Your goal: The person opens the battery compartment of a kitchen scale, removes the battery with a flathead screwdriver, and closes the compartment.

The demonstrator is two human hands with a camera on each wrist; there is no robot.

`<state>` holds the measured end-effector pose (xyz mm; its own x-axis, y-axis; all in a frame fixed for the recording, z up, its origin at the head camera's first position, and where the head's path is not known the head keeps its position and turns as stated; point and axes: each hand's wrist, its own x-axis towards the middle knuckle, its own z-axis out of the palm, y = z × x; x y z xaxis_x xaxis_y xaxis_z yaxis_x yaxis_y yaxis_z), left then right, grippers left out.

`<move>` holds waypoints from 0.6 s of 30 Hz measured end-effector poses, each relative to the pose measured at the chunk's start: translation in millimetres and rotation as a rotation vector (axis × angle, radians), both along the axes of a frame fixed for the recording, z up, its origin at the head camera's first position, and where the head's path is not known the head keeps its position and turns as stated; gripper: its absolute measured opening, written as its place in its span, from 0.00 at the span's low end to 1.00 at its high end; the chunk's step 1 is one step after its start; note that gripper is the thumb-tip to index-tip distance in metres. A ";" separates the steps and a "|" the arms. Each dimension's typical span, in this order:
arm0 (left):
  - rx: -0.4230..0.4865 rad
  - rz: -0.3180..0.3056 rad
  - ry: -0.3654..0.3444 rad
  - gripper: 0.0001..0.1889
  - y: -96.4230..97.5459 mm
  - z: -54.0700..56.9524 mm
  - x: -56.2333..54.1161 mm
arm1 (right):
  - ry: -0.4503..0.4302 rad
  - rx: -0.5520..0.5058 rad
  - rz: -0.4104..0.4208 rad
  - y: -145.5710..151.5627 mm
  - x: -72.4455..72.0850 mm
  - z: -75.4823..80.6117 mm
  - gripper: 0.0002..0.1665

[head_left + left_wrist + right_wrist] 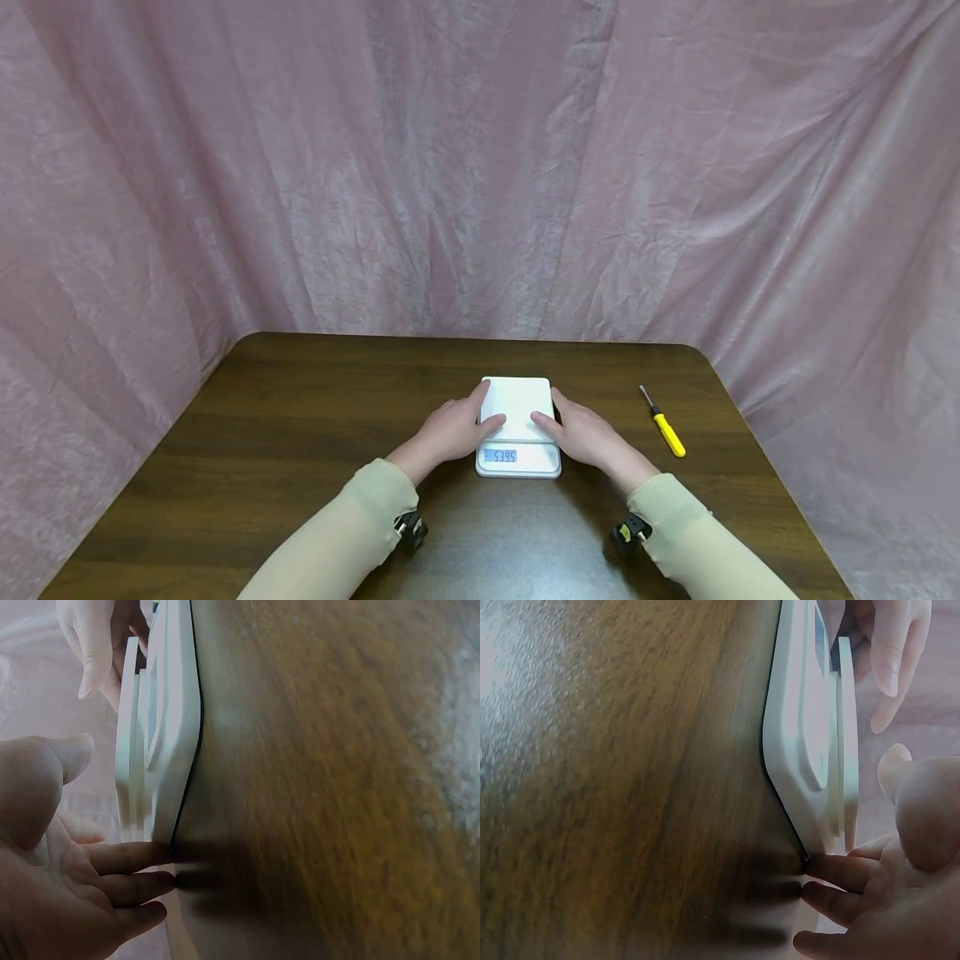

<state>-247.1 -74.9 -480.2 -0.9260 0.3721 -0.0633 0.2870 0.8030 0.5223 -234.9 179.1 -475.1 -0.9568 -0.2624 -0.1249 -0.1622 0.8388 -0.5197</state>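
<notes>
A white digital kitchen scale (517, 408) lies flat on the table, its small display (500, 456) showing digits on the side nearest me. My left hand (453, 427) is at its left side and my right hand (587, 430) at its right. In the left wrist view, the fingertips (161, 855) touch or nearly touch the scale's lower edge, while the thumb stays off the platform. The right wrist view has the same arrangement: fingers (844, 871) against the lower edge, thumb held away from the top. Fingers on both hands look fairly straight.
A screwdriver (667, 433) with a yellow handle lies on the table, right of my right hand, its metal tip pointing away. The dark wooden table (300, 417) has rounded far corners. Pink curtains (450, 167) hang behind and along both sides.
</notes>
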 end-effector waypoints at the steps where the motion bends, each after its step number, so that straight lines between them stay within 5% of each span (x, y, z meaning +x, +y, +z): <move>1: 0.001 0.001 -0.006 0.44 0.4 0.6 0.0 | -0.004 -0.005 0.000 0.2 -0.2 -0.4 0.51; 18: 0.076 0.003 -0.076 0.46 -1.5 6.7 3.2 | -0.001 -0.049 -0.029 -3.9 3.0 -2.3 0.52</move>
